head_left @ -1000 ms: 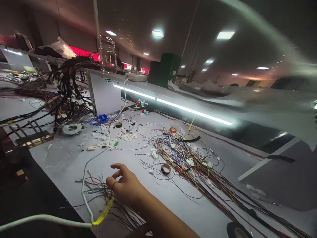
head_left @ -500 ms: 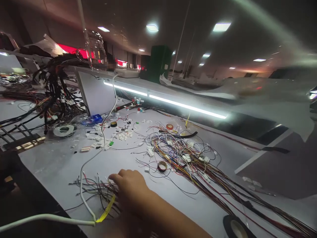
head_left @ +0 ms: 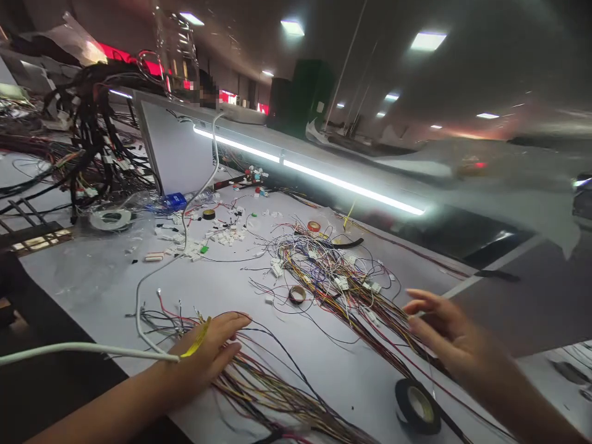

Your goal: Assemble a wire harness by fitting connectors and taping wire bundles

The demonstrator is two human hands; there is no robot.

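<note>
My left hand (head_left: 210, 348) rests on the near bundle of thin coloured wires (head_left: 277, 394), its fingers spread over the strands near their loose ends. Raised at the right, my right hand (head_left: 439, 327) has its fingers apart, close to the larger wire bundle (head_left: 342, 277) with white connectors. It holds nothing that I can make out. A white cable (head_left: 92, 348) with a yellow tag (head_left: 198, 339) passes over my left wrist. A black tape roll (head_left: 417, 407) stands near the front edge, below my right hand.
Small white connectors (head_left: 226, 234), a small dark tape ring (head_left: 296, 295) and an orange tape ring (head_left: 313, 226) lie on the table. A clear bag holds a white spool (head_left: 111, 217) at the left. A lit tube (head_left: 351, 188) runs along the shelf.
One arm that reached across the near wires has gone from there. My left hand now lies on that bundle, more of which shows, and my right hand is at the right.
</note>
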